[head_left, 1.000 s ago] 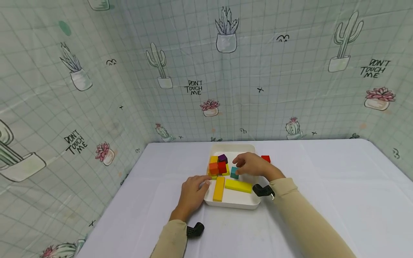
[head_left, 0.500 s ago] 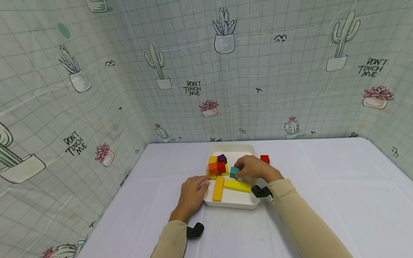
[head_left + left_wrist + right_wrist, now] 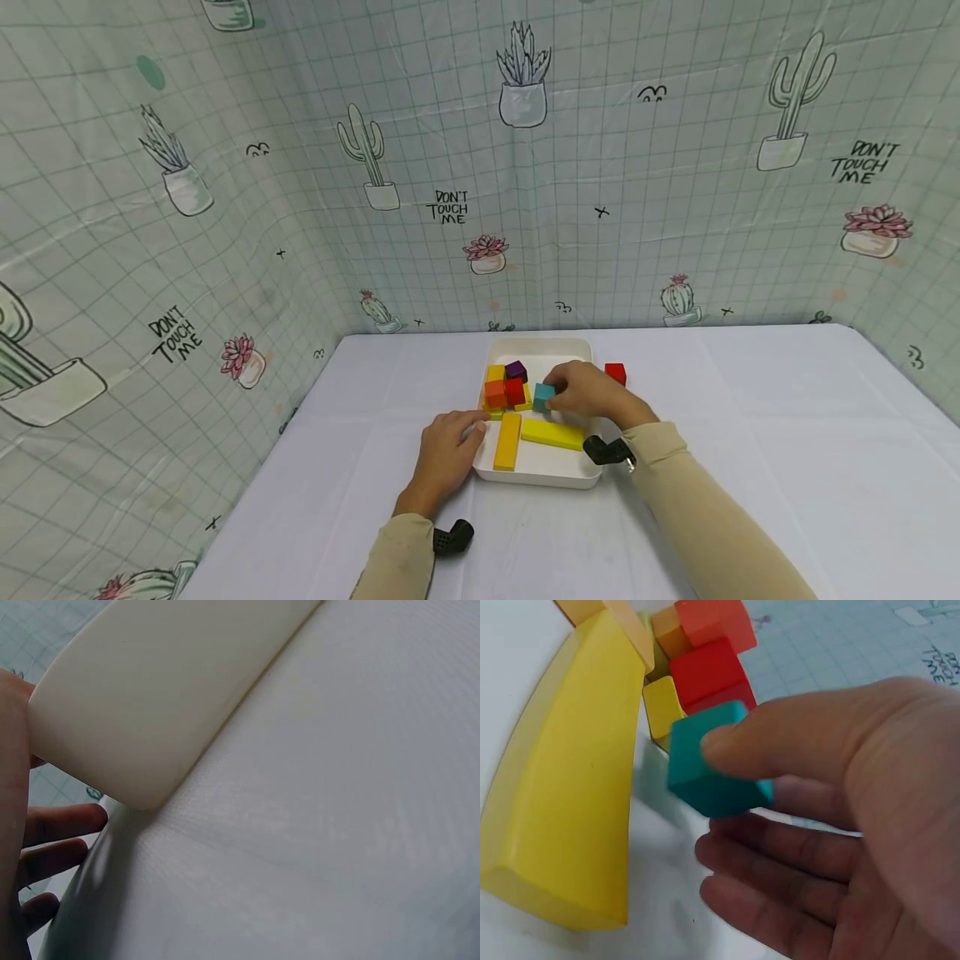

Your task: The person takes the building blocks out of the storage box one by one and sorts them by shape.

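Observation:
My right hand (image 3: 588,390) pinches a teal cube (image 3: 697,776) between thumb and fingers, low over the white tray (image 3: 536,477); its other fingers are loosely bent. Just left of that cube, a red cube (image 3: 514,391) and an orange cube (image 3: 496,392) sit on top of yellow blocks (image 3: 522,402). Behind them is a purple cube (image 3: 516,370). My left hand (image 3: 447,450) grips the tray's left side near the front, thumb at the rim; the left wrist view shows the tray's outer wall (image 3: 150,697) beside the fingers.
A long yellow block (image 3: 552,434) and a long orange-yellow block (image 3: 507,442) lie in the tray's front half. Outside the tray, another red cube (image 3: 616,373) rests on the white table (image 3: 750,433) beyond my right hand. A patterned cloth (image 3: 600,167) hangs behind.
My right hand has closed its fingers on the teal cube and shifted it slightly up and left, nearer the red cube. The left hand stays in place.

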`<state>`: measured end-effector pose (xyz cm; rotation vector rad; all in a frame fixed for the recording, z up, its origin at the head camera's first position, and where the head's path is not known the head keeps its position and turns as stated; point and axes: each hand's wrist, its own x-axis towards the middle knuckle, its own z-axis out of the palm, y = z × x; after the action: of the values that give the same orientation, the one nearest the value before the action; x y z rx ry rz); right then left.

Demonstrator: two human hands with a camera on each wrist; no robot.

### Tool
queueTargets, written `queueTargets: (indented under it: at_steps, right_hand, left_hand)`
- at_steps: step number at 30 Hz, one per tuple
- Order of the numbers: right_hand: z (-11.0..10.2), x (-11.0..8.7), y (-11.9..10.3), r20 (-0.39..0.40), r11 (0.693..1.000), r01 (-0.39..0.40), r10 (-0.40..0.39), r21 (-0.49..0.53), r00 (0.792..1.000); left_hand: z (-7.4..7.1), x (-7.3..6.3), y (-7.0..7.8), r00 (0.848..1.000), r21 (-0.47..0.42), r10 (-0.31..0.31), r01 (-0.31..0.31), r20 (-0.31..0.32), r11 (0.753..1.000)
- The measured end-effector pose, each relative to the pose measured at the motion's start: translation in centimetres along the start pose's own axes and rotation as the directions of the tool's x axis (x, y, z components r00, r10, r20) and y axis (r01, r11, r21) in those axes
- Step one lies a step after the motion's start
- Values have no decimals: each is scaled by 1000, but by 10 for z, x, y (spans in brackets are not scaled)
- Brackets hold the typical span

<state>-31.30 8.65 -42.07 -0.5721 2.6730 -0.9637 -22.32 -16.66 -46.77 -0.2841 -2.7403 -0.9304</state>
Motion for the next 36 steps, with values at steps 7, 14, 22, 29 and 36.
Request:
queueTargets:
  at_steps: [7,14,22,29,36]
  right_hand:
    - [-5,-6,6,-69,985,65,-54,157,996]
    - [-5,-18,8,-101,889,121,-85,441,991]
    - [-7,-24,10,-129,829,114,-51,547,990]
    - [-9,-28,18,-161,801,125,-36,586,986]
    - [-10,-29,23,-181,778,143,-38,612,983]
  left_hand:
    - [2,0,-3,1000,0,-2,2,3,1000]
    - [2,1,-4,1000,1,4,-4,7,1000]
    - [2,1,-3,1000,-5,-6,6,4,1000]
    - [3,1,-3,1000,-20,-1,2,11,1000]
    - [2,0,-3,1000,-11,8,-9,-3,1000]
